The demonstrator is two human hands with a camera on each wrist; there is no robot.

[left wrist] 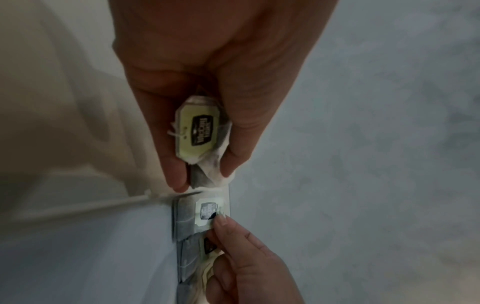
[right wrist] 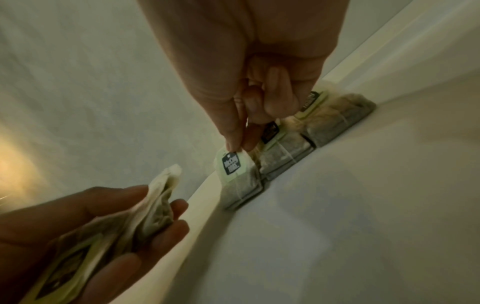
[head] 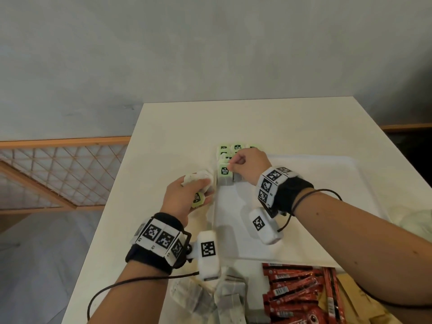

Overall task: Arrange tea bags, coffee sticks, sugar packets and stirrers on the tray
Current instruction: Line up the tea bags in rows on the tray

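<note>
- Grey wall and white surface (head: 177,127), head view: flat white plastic tray (head: 304,206) carries a row of green-tagged paper tea bags (head: 225,174) along its left rim; red foil coffee sticks (head: 294,293) and loose tea bags wait off-tray. Placement looks barely begun; sugar and stirrers are not discernible.
- Left wrist view: left hand (left wrist: 207,82) hovers beside the rim, its grip closed around spare tea bags.
- Right wrist view: right hand (right wrist: 249,82) points down, thumb and forefinger pinching the nearest bag's tag.

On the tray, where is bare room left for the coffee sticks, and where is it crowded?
The tray is bare right of the right hand and nearer the person from the tea bag row. Its far-left corner is crowded with that row. The left hand holds spare tea bags just outside the tray's left rim. Red coffee sticks crowd the table by the near rim.
</note>
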